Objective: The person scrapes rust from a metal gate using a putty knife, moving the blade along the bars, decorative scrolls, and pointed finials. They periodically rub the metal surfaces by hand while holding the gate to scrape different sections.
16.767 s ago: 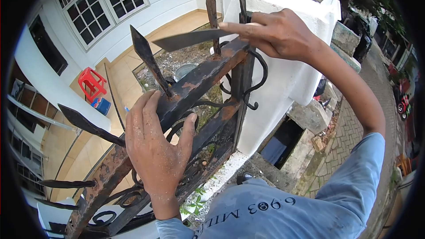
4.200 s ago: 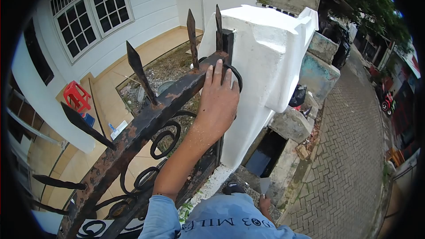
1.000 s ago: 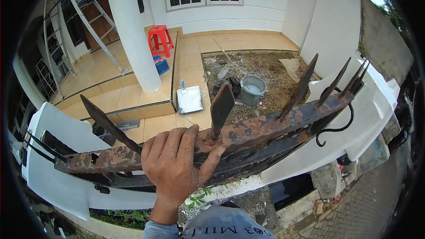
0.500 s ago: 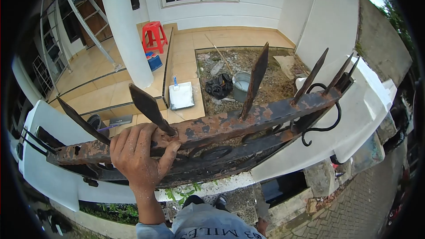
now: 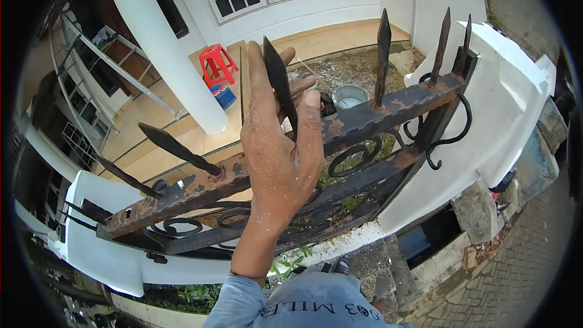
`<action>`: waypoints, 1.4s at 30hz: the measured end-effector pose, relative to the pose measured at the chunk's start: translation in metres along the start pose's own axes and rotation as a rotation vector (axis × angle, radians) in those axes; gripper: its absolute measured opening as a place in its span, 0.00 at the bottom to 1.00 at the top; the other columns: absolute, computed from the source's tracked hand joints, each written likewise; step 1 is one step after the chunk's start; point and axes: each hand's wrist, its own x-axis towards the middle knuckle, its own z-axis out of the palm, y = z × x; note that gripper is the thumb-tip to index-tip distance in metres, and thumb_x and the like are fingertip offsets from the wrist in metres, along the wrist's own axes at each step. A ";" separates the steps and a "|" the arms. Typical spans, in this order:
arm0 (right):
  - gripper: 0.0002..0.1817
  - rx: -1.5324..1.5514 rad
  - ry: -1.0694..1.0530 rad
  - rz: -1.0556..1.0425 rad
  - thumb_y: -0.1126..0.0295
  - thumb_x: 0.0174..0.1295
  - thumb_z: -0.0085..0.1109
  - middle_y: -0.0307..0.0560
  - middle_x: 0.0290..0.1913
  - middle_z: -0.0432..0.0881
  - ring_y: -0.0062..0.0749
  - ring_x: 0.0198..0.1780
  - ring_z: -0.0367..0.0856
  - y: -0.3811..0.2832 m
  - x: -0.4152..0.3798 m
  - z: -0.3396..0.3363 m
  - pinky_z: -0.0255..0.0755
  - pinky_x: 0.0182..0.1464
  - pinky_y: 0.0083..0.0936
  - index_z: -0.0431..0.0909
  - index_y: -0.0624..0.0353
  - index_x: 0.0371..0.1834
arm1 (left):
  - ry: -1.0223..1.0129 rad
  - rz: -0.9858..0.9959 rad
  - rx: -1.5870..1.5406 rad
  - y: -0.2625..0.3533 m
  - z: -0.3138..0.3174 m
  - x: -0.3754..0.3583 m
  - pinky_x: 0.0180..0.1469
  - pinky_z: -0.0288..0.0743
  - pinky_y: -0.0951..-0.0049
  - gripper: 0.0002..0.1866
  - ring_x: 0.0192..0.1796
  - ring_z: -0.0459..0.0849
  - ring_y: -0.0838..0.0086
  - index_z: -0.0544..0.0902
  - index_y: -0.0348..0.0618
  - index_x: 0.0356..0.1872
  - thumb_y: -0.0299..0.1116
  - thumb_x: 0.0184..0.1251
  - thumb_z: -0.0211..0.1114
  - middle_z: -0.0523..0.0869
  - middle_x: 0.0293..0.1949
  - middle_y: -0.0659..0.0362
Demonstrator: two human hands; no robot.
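Observation:
My left hand (image 5: 276, 152) is raised at a black pointed spike (image 5: 279, 82) on the rusty top rail (image 5: 358, 123) of a metal fence. Its fingers are spread and stretched upward, with the spike between the thumb side and the fingers, some of which pass behind it. Whether the palm touches the spike is hidden. Pale specks cover the back of the hand and wrist. Another spike (image 5: 179, 149) stands to the left and one (image 5: 382, 61) to the right. Dark scrollwork (image 5: 355, 158) fills the space below the rail. My right hand cannot be made out.
White posts (image 5: 486, 103) flank the fence. Behind it are a red stool (image 5: 217, 64), a blue box (image 5: 223, 96), a bucket (image 5: 350, 97), a white column (image 5: 164, 42) and a ladder (image 5: 121, 67). Paving and a dark opening (image 5: 428, 237) lie below.
My left hand has let go of the rail and moved up and right to a spike, its fingers stretching out. The view has tilted and shifted.

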 end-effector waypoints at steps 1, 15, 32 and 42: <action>0.27 0.169 -0.062 -0.013 0.51 0.60 0.59 0.64 0.36 0.84 0.55 0.44 0.83 -0.018 -0.002 -0.011 0.75 0.45 0.44 0.81 0.71 0.44 | -0.020 -0.015 0.036 -0.001 0.004 -0.005 0.66 0.66 0.52 0.45 0.71 0.61 0.41 0.48 0.31 0.74 0.36 0.64 0.66 0.48 0.73 0.32; 0.21 1.244 0.019 -0.961 0.67 0.65 0.42 0.47 0.27 0.74 0.25 0.20 0.70 -0.299 -0.214 -0.232 0.64 0.23 0.20 0.57 0.58 0.61 | -0.820 -0.081 0.117 -0.024 -0.037 -0.108 0.66 0.67 0.58 0.33 0.64 0.76 0.50 0.72 0.35 0.64 0.41 0.59 0.70 0.76 0.62 0.41; 0.18 1.153 -0.615 -1.612 0.80 0.69 0.46 0.52 0.59 0.71 0.28 0.60 0.72 -0.392 -0.359 -0.279 0.67 0.60 0.26 0.61 0.65 0.61 | -0.483 -0.182 -0.316 -0.049 -0.041 -0.135 0.60 0.69 0.66 0.17 0.58 0.77 0.65 0.72 0.34 0.55 0.38 0.75 0.50 0.77 0.59 0.45; 0.19 0.843 0.178 -2.335 0.72 0.57 0.65 0.57 0.47 0.81 0.50 0.51 0.78 -0.488 -0.303 -0.391 0.73 0.52 0.39 0.78 0.64 0.52 | 0.085 -0.117 -0.137 -0.025 0.003 -0.118 0.28 0.71 0.79 0.21 0.27 0.78 0.77 0.68 0.35 0.54 0.46 0.77 0.48 0.81 0.35 0.50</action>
